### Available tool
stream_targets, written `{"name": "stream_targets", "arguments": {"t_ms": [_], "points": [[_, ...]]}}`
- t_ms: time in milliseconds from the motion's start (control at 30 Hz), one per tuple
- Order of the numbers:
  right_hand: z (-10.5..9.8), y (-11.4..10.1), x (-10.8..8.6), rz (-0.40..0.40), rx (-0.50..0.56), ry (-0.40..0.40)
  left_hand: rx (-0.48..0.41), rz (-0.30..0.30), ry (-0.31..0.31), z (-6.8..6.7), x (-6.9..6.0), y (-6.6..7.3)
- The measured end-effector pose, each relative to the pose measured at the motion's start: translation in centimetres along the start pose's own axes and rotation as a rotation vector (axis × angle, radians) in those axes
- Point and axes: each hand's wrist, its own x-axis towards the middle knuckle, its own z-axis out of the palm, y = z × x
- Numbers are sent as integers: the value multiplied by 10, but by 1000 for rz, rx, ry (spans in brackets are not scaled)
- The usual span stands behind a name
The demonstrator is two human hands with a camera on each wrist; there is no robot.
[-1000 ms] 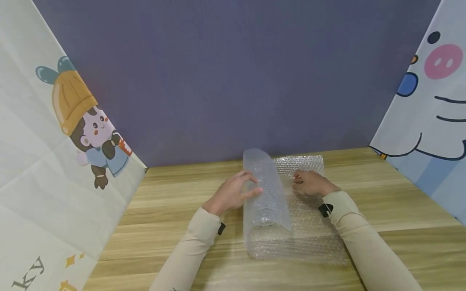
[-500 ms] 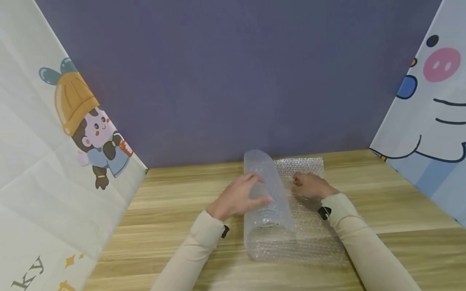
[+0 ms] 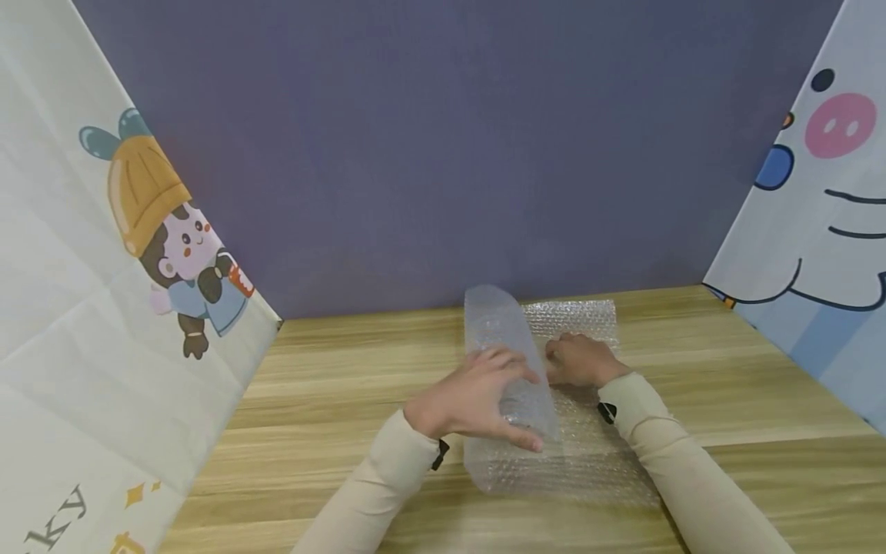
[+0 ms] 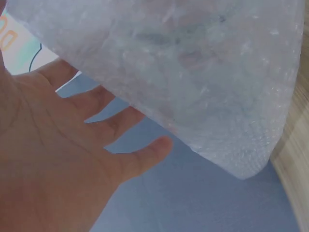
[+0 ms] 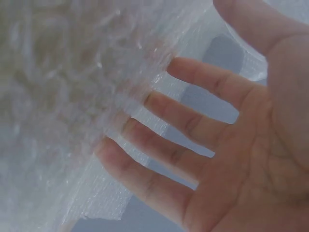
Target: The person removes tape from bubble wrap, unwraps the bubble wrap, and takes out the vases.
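A clear sheet of bubble wrap (image 3: 595,454) lies on the wooden table, its left part curled over into a loose roll (image 3: 493,319). Over the roll's left side, the left hand (image 3: 474,400) is spread, thumb toward the front. In the left wrist view its fingers (image 4: 137,157) extend behind the translucent wrap, partly hidden. The right hand (image 3: 581,362) is at the roll's right side, above the flat part. Seen from the right wrist, its fingers (image 5: 159,150) are nearly straight and apart, fingertips against the wrap. Whether anything lies inside the roll cannot be told.
The wood-grain table (image 3: 332,385) runs back to a dark purple-grey panel (image 3: 443,154). Printed cartoon sheets stand at the left (image 3: 62,308) and right (image 3: 831,231). Both forearms wear pale sleeves, with dark straps at the wrists.
The left hand has moved right and toward the front, spreading wider over the roll. The right hand has shifted slightly left toward the roll. The bubble wrap has barely moved.
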Motion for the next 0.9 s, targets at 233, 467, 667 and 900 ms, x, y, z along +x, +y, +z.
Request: {"name": "stream_targets", "arguments": {"t_ms": [233,467,667,900], "points": [[2,-7,-6,2,7,-2,81,33,3,2,-5,1],[5,-13,-10,9,-1,14,91,71,55,0,-11,0],[8,-18,-14,10,4,31,112,112,118,-5,-18,0],[8,-19,-14,16,14,16,101,154,188,-11,-19,-4]]}}
